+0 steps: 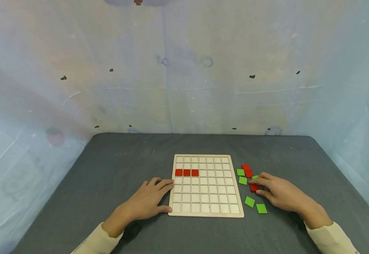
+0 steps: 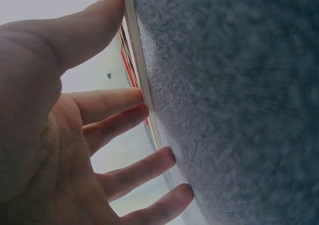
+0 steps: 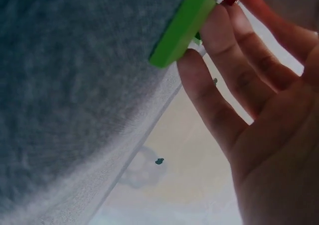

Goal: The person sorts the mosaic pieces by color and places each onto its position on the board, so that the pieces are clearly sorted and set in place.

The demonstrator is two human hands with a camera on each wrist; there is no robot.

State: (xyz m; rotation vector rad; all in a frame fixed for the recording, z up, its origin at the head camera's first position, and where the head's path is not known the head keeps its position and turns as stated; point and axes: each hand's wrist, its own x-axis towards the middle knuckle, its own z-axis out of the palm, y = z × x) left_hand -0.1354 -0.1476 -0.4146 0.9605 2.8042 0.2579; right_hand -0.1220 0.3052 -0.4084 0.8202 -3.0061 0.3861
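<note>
A pale wooden grid board lies flat on the table, with three red square tiles side by side at the left of its third row. My left hand rests against the board's left edge, fingers spread and thumb near the lower corner; the left wrist view shows the fingertips along the board's rim. Right of the board, my right hand pinches a red tile between thumb and fingers, low over the table. Close to its outer fingertips in the right wrist view is a green tile.
Loose green tiles and red tiles lie scattered between the board and my right hand; another green tile is nearer me. A dark grey cloth covers the table. Behind it hangs a pale patterned sheet.
</note>
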